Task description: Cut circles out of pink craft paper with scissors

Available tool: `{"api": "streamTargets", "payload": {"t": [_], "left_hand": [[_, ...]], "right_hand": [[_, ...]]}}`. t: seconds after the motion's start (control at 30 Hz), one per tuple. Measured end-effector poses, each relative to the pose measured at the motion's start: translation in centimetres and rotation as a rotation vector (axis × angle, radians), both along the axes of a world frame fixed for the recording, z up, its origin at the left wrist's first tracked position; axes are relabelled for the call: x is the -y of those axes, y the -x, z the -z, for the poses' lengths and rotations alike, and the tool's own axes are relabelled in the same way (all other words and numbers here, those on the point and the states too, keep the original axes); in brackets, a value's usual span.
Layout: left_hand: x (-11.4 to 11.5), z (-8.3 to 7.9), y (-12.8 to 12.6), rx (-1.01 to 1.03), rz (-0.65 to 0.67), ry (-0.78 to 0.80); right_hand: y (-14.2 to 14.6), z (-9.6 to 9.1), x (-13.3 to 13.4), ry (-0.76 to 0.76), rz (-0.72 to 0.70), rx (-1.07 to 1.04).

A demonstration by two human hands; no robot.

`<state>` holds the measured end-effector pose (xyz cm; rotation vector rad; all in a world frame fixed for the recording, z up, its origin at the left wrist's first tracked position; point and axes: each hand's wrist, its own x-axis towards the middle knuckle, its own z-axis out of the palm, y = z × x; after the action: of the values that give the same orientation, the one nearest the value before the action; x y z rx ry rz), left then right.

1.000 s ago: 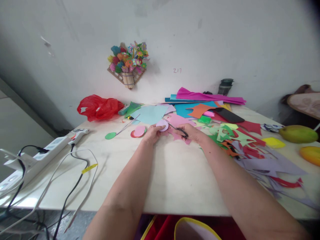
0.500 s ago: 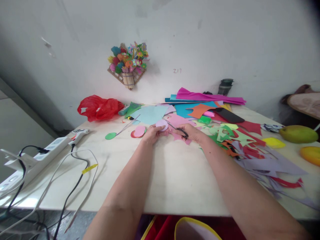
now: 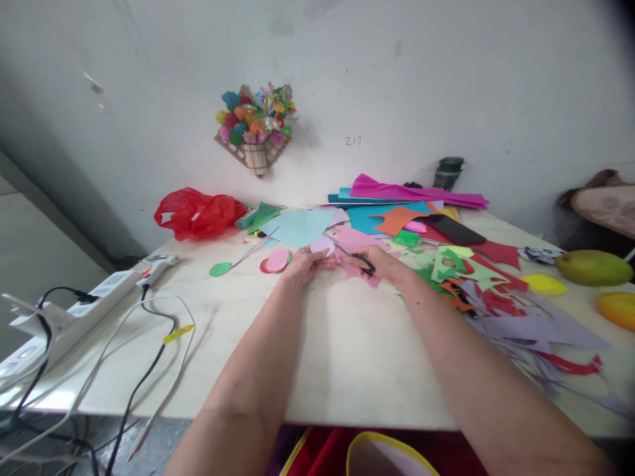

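Note:
Between the thumb and fingers of my left hand (image 3: 306, 266) is a lilac paper circle (image 3: 321, 246). My right hand (image 3: 381, 263) grips a pair of scissors (image 3: 362, 262) by the black handles, its blades reaching toward the circle's right edge. Whether the blades touch the paper is too small to tell. Pink paper (image 3: 360, 241) lies behind and under the hands. Left of my left hand rest a pink paper circle (image 3: 278, 259) over a red one, and a green paper circle (image 3: 219, 269) beside a thin stem.
Coloured paper scraps (image 3: 466, 271) spread to the right, near a black phone (image 3: 456, 229) and a green mango (image 3: 592, 267). A red plastic bag (image 3: 201, 215) sits at the back left. A white power strip (image 3: 84, 316) with cables lines the left edge.
Both hands stay nearly in place. The lilac circle and the scissors have shifted only very slightly, with my left fingers adjusting a little.

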<state>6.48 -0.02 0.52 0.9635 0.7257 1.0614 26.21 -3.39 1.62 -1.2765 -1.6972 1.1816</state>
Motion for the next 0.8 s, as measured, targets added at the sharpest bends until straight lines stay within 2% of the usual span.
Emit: {"api": "streamTargets", "payload": {"t": [0.4,0.6,0.8], "left_hand": [[0.3,-0.3,-0.3,-0.06,0.029,0.017],[0.4,-0.6,-0.1,-0.047,0.031,0.033],[0.6,-1.0,0.0,-0.057,0.033,0.097]], "right_hand": [[0.5,-0.5,0.3,0.025,0.055,0.002],[0.5,-1.1,0.6,-0.002,0.046,0.009],[0.3,-0.8,0.4,0.008,0.013,0.007]]}}
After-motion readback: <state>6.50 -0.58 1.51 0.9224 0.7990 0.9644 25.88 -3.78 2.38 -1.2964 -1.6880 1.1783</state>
